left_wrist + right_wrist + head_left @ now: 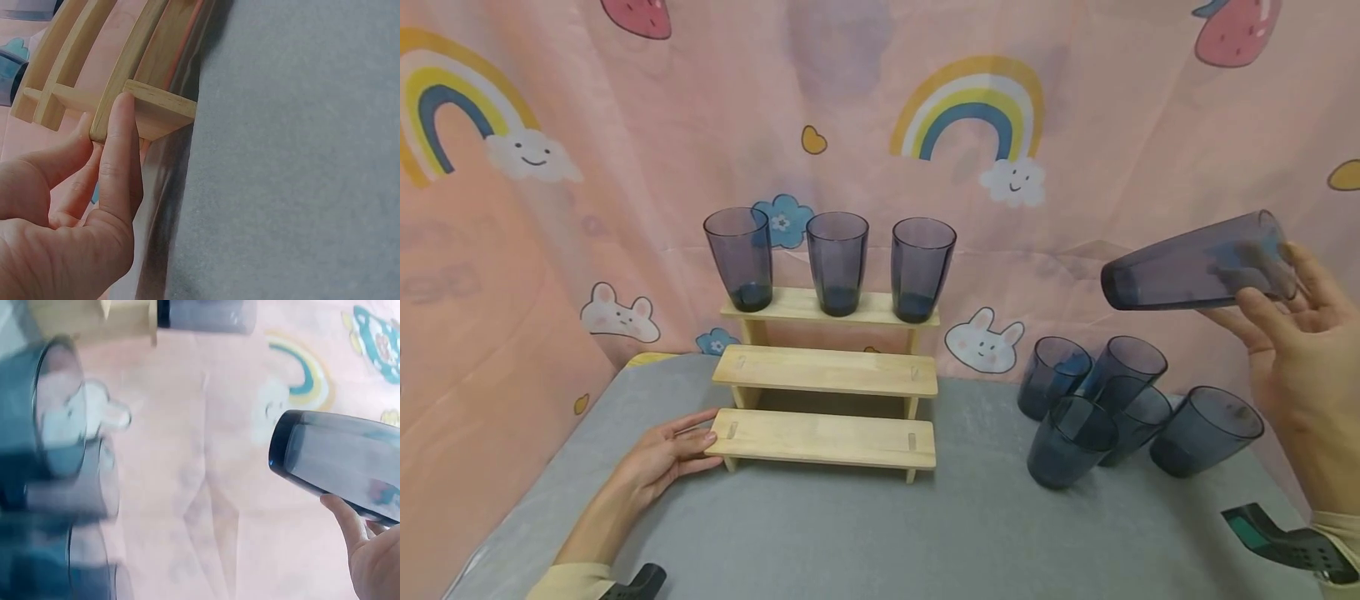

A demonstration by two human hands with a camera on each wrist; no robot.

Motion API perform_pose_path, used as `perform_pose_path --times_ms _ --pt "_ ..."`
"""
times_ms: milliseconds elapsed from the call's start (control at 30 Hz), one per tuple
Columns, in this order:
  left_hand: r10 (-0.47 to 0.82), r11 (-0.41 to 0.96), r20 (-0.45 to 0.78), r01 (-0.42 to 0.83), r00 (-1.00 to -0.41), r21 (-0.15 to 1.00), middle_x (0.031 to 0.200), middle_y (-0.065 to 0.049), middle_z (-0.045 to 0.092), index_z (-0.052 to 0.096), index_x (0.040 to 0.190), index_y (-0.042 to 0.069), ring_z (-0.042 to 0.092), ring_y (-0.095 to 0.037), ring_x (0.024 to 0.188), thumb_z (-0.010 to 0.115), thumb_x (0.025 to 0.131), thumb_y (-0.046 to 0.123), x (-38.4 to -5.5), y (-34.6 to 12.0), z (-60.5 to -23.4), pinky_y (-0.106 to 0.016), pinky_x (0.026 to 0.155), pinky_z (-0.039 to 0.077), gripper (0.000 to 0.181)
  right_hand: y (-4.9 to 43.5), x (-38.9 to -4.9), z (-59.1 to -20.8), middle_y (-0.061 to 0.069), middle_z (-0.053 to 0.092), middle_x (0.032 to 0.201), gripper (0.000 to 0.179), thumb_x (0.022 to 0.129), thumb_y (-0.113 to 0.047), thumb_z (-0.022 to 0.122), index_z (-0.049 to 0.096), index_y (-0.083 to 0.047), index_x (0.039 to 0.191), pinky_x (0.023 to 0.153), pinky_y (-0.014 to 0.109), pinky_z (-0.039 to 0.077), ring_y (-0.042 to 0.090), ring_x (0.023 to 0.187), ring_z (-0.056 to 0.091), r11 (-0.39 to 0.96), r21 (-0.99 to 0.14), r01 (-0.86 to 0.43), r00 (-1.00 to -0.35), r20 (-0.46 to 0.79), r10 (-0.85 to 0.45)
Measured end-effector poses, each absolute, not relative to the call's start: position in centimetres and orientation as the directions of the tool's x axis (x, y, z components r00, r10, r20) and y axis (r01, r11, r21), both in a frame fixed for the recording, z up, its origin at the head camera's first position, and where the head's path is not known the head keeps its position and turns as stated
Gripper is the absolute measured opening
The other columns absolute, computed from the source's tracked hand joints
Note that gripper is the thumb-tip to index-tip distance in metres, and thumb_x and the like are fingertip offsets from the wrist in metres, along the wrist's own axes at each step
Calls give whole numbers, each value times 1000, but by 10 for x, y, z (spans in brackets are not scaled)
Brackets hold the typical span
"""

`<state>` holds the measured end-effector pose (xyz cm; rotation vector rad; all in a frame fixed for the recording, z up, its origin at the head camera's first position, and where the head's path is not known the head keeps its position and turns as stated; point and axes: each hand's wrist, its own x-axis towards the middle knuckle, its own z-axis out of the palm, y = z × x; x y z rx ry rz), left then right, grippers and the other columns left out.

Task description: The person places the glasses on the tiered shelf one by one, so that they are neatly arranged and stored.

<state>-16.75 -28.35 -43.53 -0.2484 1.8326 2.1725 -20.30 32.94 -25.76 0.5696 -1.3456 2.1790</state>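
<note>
My right hand (pixel 1300 350) grips a dark bluish-purple drinking glass (pixel 1187 265) near its rim, up above the table. It lies almost on its side in the air, with the thick base pointing left. At the left end of a three-step wooden stand (pixel 823 437), my left hand (pixel 658 458) pinches the lowest board between thumb and fingers, as the left wrist view of the board (pixel 111 103) shows. Three matching glasses (pixel 837 262) stand upright in a row on the stand's top step. The middle and lowest steps carry nothing.
Several more of these glasses (pixel 1071 442) are grouped close together on the right of the grey-covered table (pixel 970 533), the rightmost one (pixel 1206 429) leaning. A pink printed cloth (pixel 700 150) hangs right behind the table and stand.
</note>
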Motion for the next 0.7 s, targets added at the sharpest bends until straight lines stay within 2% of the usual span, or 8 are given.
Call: perform_pose_path --times_ms 200,400,567,700 --pt "108 -153 -314 -328 -943 932 133 -19 50 19 154 -4 66 -19 102 61 97 6 -167 -284 -436 -40 92 56 72 295 -202 -253 21 38 148 63 89 22 52 41 0 147 81 42 59 31 134 45 -518 -626 -583 -789 588 179" --pt "102 -150 -319 -332 -942 931 130 -17 52 18 154 -4 66 -18 102 60 98 6 -167 -285 -436 -40 91 56 71 262 -206 -253 23 44 144 65 89 20 54 35 3 149 85 51 56 34 130 49 -690 -538 -483 -806 582 110" --pt "101 -146 -320 -333 -942 932 134 -20 49 19 154 -3 66 -18 102 60 98 6 -167 -285 -437 -40 91 56 71 236 -210 -255 24 50 136 66 87 18 60 37 5 147 87 52 56 34 125 54 -709 -534 -461 -803 590 77" --pt "104 -145 -318 -330 -943 933 137 -21 47 19 154 -3 66 -18 102 60 98 7 -167 -285 -437 -39 92 56 71 216 -212 -258 22 47 139 63 88 15 61 39 4 147 88 48 56 31 126 51 -646 -589 -485 -801 596 58"
